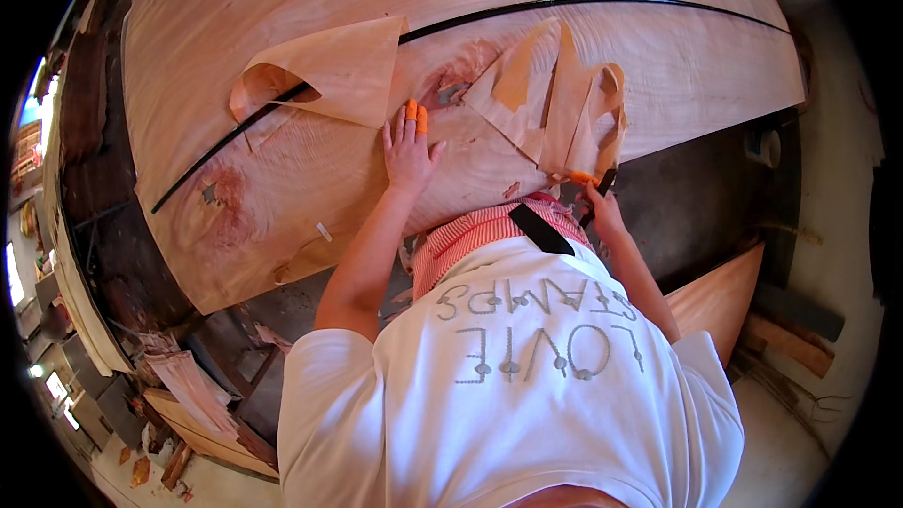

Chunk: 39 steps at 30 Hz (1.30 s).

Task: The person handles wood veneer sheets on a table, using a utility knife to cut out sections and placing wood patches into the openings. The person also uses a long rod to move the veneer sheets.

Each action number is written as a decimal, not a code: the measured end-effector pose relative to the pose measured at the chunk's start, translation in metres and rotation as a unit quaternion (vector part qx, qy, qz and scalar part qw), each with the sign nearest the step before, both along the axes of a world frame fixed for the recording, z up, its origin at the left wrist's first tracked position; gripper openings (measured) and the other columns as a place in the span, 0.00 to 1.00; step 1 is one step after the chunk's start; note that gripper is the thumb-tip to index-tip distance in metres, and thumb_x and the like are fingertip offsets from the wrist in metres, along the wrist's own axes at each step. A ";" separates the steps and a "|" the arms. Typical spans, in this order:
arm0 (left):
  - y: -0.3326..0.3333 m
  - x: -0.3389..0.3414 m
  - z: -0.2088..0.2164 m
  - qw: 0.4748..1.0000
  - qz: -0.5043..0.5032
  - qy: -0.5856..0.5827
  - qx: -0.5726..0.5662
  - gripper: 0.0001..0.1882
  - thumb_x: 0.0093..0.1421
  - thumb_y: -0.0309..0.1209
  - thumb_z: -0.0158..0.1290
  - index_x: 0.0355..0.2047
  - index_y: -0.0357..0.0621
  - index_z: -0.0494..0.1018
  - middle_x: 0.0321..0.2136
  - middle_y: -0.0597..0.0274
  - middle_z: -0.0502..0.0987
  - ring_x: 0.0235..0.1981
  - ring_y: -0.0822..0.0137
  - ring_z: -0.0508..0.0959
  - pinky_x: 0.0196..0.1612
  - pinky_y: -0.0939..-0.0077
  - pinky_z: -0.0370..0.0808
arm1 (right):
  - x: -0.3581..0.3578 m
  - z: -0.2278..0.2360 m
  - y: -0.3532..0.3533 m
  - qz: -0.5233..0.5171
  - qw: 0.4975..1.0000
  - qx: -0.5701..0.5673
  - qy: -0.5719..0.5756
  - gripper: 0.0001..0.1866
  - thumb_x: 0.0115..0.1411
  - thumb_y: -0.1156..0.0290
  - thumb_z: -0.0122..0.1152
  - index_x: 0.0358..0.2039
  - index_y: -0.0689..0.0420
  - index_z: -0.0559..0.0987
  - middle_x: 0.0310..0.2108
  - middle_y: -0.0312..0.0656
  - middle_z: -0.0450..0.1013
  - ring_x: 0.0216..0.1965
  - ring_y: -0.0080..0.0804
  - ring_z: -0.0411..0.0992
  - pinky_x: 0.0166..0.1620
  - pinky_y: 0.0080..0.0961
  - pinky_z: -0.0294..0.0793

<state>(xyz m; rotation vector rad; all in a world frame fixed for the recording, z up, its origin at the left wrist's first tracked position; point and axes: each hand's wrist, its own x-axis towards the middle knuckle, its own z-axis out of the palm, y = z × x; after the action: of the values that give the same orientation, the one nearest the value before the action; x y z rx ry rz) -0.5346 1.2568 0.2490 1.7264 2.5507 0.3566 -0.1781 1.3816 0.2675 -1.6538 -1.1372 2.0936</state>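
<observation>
A large sheet of pale reddish wood veneer [658, 66] spreads in front of me, with ragged knot holes in it. My left hand [410, 158] lies flat on it with fingers stretched out, orange covers on two fingertips. Close to its fingertips is a loose, curled veneer piece [348, 71]. My right hand [605, 212], at the sheet's near edge, is closed around a slim black tool [608, 182]; its blade or tip cannot be made out. An orange-covered finger there touches the lower end of another folded, torn veneer piece [541, 103].
A long thin black strip [527, 6] runs across the sheet, passing under the left curled piece. Dark surface [701, 198] shows beyond the sheet's right edge. A veneer offcut [720, 306] and wooden boards [790, 343] lie at lower right. Scraps [193, 386] lie at lower left.
</observation>
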 end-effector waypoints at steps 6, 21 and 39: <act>0.000 0.001 0.003 1.000 -0.010 0.007 -0.020 0.38 0.51 0.49 0.48 0.56 0.38 0.54 0.59 0.54 0.53 0.61 0.60 0.51 0.60 0.52 0.42 | -0.015 0.000 0.018 -0.205 0.967 -0.040 0.143 0.16 0.60 0.67 0.48 0.47 0.57 0.68 0.40 0.38 0.71 0.27 0.19 0.63 0.23 0.14 0.59; -0.019 0.005 0.010 0.995 -0.038 -0.028 -0.089 0.42 0.49 0.50 0.49 0.58 0.38 0.52 0.60 0.55 0.51 0.61 0.60 0.50 0.60 0.52 0.43 | -0.060 0.071 0.080 -0.238 0.917 0.312 -0.072 0.10 0.54 0.77 0.56 0.38 0.57 0.74 0.20 0.26 0.59 0.17 0.10 0.52 0.18 0.10 0.49; -0.006 -0.122 0.008 0.992 0.011 0.118 0.039 0.24 0.53 0.41 0.48 0.44 0.36 0.65 0.46 0.48 0.65 0.50 0.51 0.64 0.56 0.54 0.54 | -0.053 0.103 0.140 -0.177 0.820 0.532 -0.114 0.11 0.53 0.73 0.60 0.36 0.62 0.73 0.31 0.32 0.70 0.32 0.18 0.66 0.38 0.15 0.65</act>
<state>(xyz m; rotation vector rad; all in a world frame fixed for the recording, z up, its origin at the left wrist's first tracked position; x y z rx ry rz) -0.6562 1.2503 0.2575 1.8736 2.7533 0.2694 -0.2312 1.5219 0.3700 -1.3417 -1.4956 0.7180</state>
